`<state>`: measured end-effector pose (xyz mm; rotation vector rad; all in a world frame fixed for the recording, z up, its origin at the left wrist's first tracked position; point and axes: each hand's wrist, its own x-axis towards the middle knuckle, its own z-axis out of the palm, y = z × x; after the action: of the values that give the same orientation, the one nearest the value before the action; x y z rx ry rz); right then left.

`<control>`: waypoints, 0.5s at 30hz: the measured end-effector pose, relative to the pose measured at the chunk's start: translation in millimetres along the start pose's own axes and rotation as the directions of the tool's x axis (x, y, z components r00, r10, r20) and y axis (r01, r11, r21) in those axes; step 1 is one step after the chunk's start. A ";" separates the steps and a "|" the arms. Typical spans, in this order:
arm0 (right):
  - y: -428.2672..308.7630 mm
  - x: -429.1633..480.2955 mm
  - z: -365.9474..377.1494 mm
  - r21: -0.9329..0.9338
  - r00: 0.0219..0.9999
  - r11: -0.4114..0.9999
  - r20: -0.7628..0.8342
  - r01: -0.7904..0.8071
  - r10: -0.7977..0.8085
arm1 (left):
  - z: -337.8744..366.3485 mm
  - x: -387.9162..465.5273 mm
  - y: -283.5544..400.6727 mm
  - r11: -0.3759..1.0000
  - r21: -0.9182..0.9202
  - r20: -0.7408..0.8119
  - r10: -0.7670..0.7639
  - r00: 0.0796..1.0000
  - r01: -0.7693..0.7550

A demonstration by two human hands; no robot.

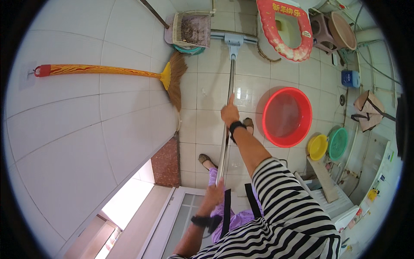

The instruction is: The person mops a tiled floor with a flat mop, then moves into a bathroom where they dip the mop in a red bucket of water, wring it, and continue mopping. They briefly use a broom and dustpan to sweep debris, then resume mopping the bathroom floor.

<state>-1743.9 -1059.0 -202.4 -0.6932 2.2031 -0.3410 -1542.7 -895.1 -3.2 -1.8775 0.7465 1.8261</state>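
Note:
A long-handled floor mop or squeegee reaches away from me, its metal pole [231,76] slanting slightly to the right. The wide blue-grey head [234,39] rests on the tiles by the toilet base; its underside is hidden. My right hand [230,113] grips the middle of the pole, with the index finger stretched along it. Near my body, my left hand [215,193] is closed around the pole's upper end. To the right of my right hand stands a red plastic basin [288,144] holding cloudy water.
A dustpan [195,30] stands left of the mop head, beside a toilet [263,42] with a red seat cover [304,35]. A broom [106,69] hangs on the left wall. Yellow [317,147] and green basins [338,143] and a washboard [322,178] are at right.

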 end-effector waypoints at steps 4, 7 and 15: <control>34.5 -138.8 1.4 0.051 0.971 0.998 0.233 0.041 -0.052 | 10.3 -74.3 -101.3 0.837 0.509 -0.017 0.246 0.969 -0.204; 42.1 -211.5 -5.3 0.271 0.959 0.953 0.276 -0.139 0.061 | 13.5 -120.4 -143.8 0.948 0.318 -0.255 0.081 0.963 0.004; 16.7 -45.3 -3.4 0.350 0.985 0.921 -0.067 0.170 -0.157 | -5.9 -39.3 -25.8 0.803 0.524 -0.051 0.362 0.931 -0.283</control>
<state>-1728.0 -1019.0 -180.1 -0.6729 2.0458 -0.8218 -1521.6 -875.4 34.3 -1.6039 1.5228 1.4630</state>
